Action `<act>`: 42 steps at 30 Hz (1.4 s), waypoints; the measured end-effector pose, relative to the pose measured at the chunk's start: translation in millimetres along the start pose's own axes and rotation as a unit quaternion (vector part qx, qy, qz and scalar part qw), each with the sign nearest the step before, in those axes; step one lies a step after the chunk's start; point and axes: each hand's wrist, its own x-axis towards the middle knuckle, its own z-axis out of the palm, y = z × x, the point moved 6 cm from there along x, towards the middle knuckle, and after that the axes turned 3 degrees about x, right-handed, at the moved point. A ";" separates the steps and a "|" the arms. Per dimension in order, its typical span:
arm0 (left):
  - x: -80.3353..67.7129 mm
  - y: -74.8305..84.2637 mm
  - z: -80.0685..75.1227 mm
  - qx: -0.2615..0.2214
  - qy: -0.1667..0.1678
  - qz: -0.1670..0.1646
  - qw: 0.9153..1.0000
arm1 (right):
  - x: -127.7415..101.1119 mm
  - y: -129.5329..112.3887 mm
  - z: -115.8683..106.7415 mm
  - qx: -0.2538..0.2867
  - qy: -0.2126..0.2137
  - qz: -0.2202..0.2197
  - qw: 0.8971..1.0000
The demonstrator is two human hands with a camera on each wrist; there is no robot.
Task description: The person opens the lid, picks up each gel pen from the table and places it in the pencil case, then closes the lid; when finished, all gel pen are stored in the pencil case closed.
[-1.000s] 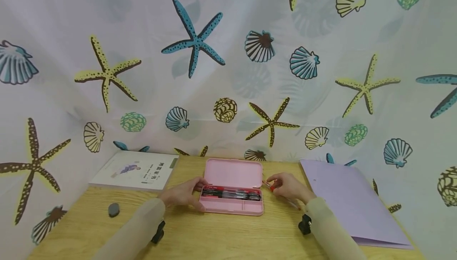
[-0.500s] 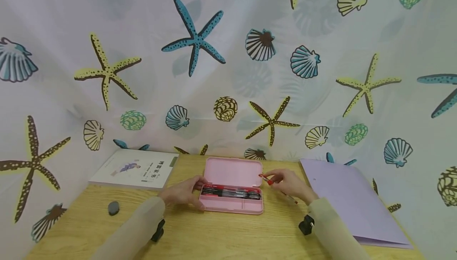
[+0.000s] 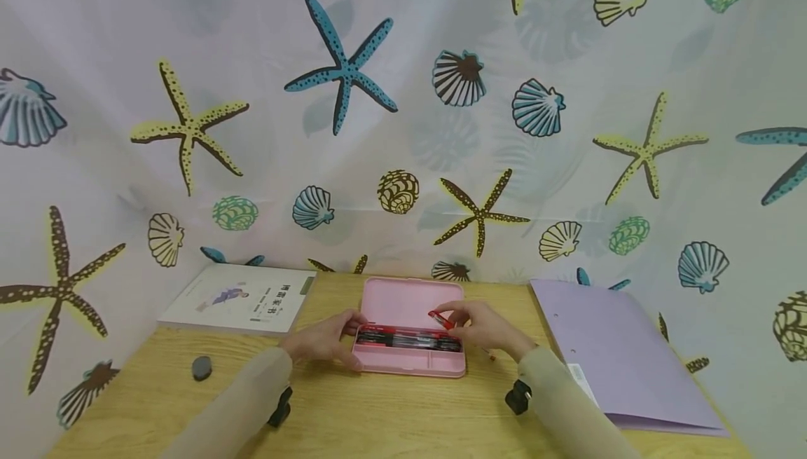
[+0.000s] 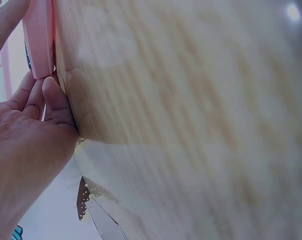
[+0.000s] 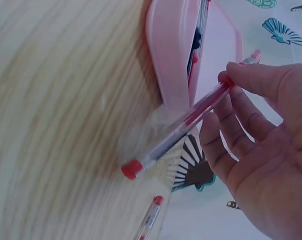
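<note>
Right hand [image 5: 261, 150] pinches a red pen [image 5: 183, 125] over the pink case [image 3: 410, 336]; wrist view alone reveals a second pen [image 5: 150, 218] below.

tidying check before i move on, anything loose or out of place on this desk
One loose pen with a red end lies on the wooden table outside the pink pencil case, near the right hand, which holds another red pen. A grey eraser sits alone at the left.
</note>
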 end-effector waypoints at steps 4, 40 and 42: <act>0.0 1.4 -0.5 0.002 0.003 -0.005 1.000 | 5.3 -8.7 4.8 0.000 -0.014 -0.008 1.000; 1.0 0.8 0.1 -0.016 -0.004 0.001 1.000 | 50.1 -52.4 64.9 -0.067 -0.036 -0.077 0.994; 1.8 -0.5 0.3 -0.017 -0.004 0.000 1.000 | 49.5 -52.4 65.1 -0.071 -0.037 -0.075 0.994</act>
